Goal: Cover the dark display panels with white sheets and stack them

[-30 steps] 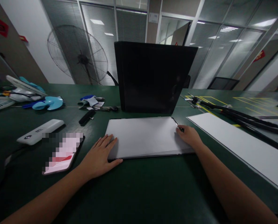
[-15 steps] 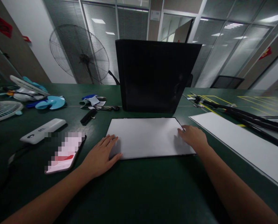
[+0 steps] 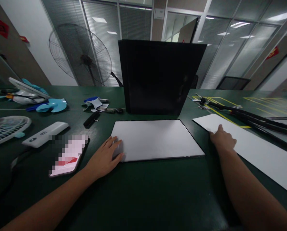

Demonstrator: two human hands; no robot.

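My left hand (image 3: 104, 157) lies with spread fingers over the left edge of a thin white rectangular panel with a dark rim (image 3: 155, 141), flat on the dark green table. To the right, my right hand (image 3: 222, 138) has its thumb at the near edge of a long white board (image 3: 259, 150) and its fingers over the top, gripping that edge. The index finger points forward; the fingers' undersides are hidden. A dark gap shows under the board's left end. Behind the panel stands a large black panel or screen (image 3: 161, 77), tilted upright.
Left on the green table (image 3: 143, 195) lie a phone (image 3: 69, 157), a white power-bank-like device (image 3: 45, 134), a small black object (image 3: 91, 119), a white fan grille (image 3: 9, 128) and blue fan blades (image 3: 53, 106). Black strips (image 3: 254, 116) lie beyond the long board.
My right hand has left the white panel's right edge and moved right onto the long white board. My left hand stays on the panel. The fan grille at far left now shows more.
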